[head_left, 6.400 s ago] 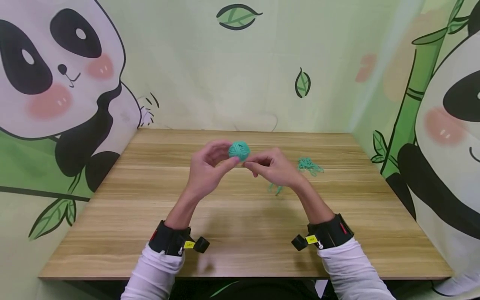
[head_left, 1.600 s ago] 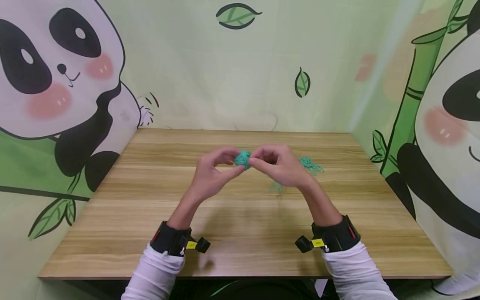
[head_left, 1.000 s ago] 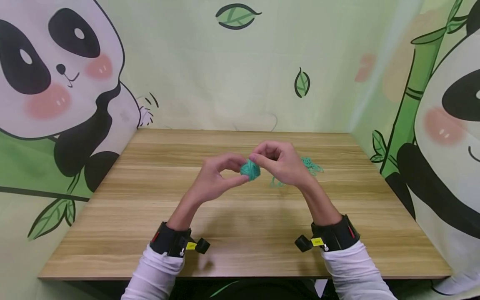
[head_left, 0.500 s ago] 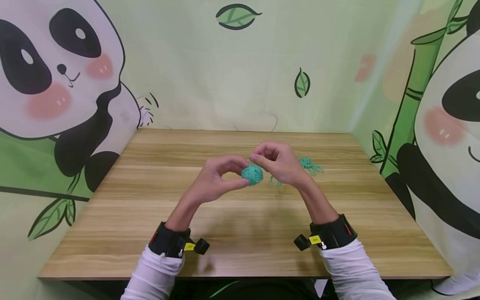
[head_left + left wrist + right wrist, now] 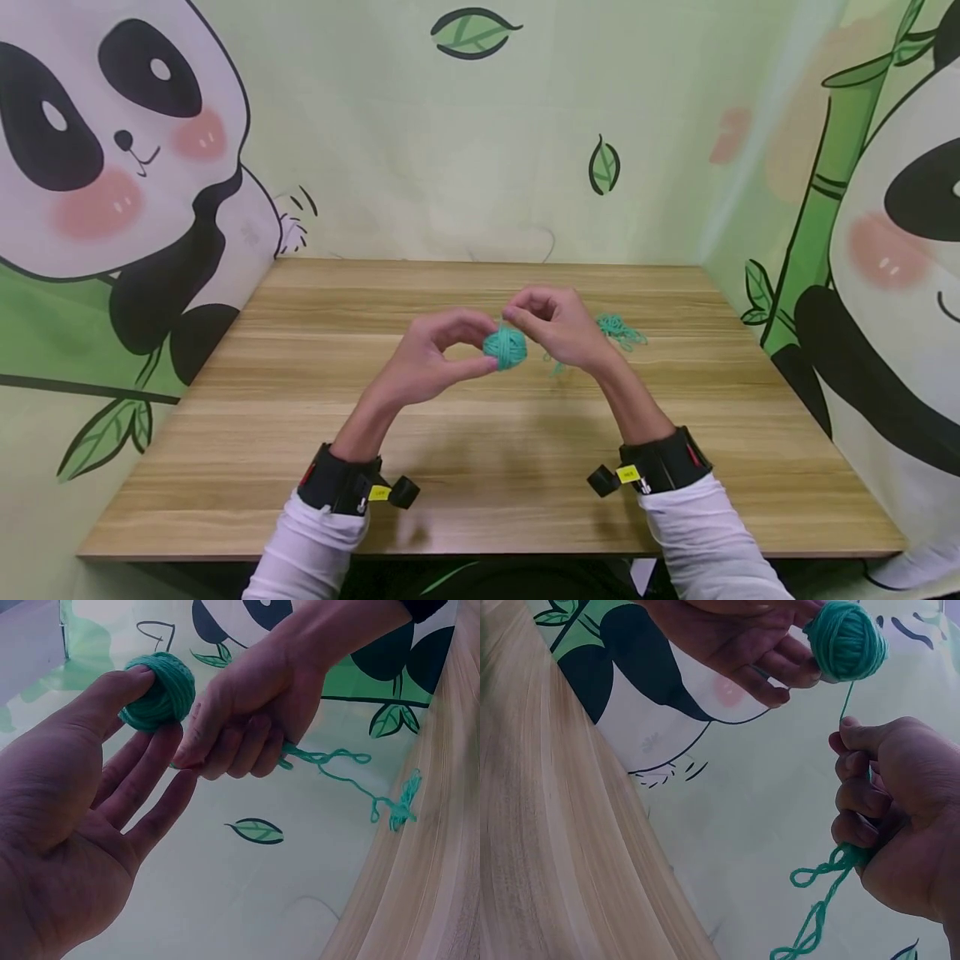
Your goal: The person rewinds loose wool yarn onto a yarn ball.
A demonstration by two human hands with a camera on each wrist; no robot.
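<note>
Between thumb and fingers, my left hand holds a small ball of teal yarn above the table. From the ball a short taut strand runs to my right hand, which pinches it between thumb and forefinger. The other right fingers curl round the yarn, and loose loops hang out below the little finger in the right wrist view. In the left wrist view the left thumb presses one side of the ball, with the fingers spread beneath it.
A loose tangle of teal yarn lies on the wooden table, right of the right hand. A yarn tail links it to that hand. Behind the table stands a pale backdrop with printed pandas and leaves.
Since 6.4 seconds ago the yarn ball has moved right and slightly toward me. The right hand passed across the ball, then stopped above its right side; the last half second shows little movement.
</note>
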